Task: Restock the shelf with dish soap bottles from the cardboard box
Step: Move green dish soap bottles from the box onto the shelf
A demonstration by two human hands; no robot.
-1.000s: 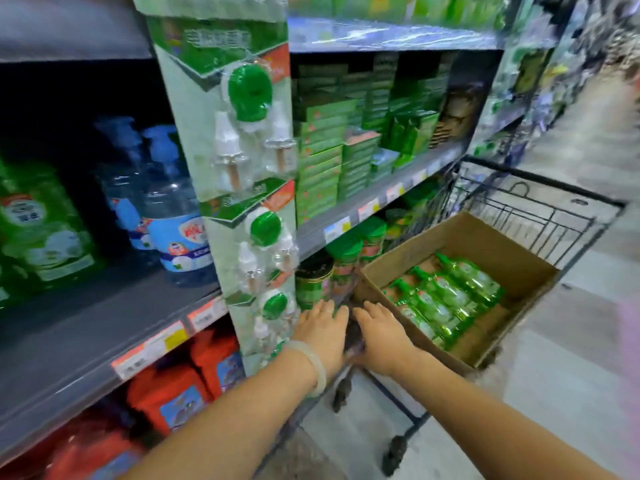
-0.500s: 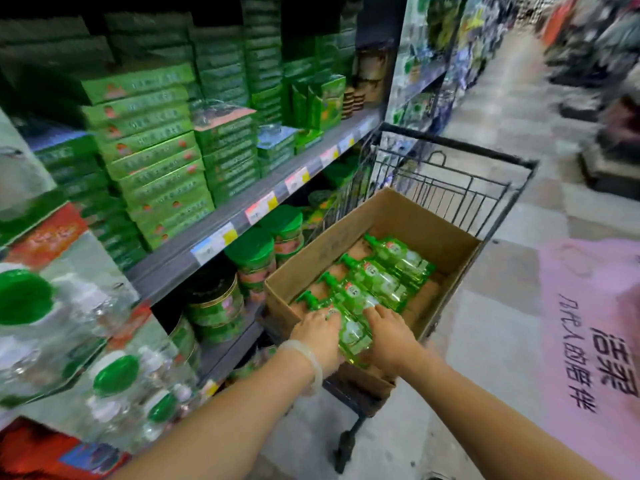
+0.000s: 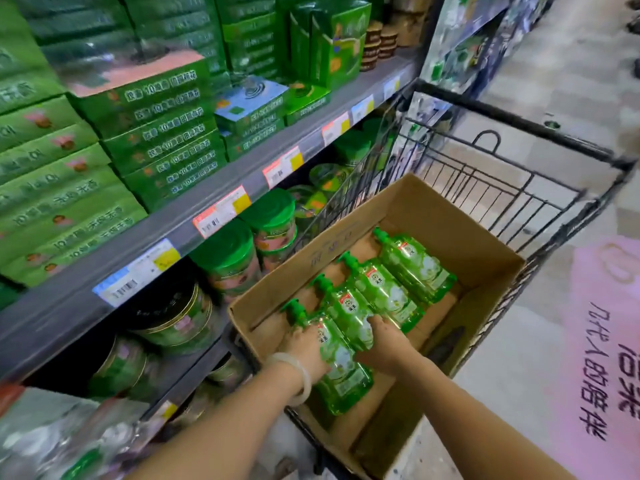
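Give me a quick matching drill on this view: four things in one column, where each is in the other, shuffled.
Things:
1. nearest bottle
2. cardboard box
3. price tags
4. white bangle

Places:
A. along the shelf's front edge
B. on the left wrist
C. between the left hand and right hand
D. inside the wire cart

Pairs: 1-C, 2-D, 3-A, 4-B

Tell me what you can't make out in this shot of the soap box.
Head view only:
- Left hand: its fingers go behind the nearest bottle, so the grip is unclear.
- Right hand: fingertips lie between bottles.
- Price tags: print too small and blurred.
- Cardboard box: near corner is cut off by the bottom edge.
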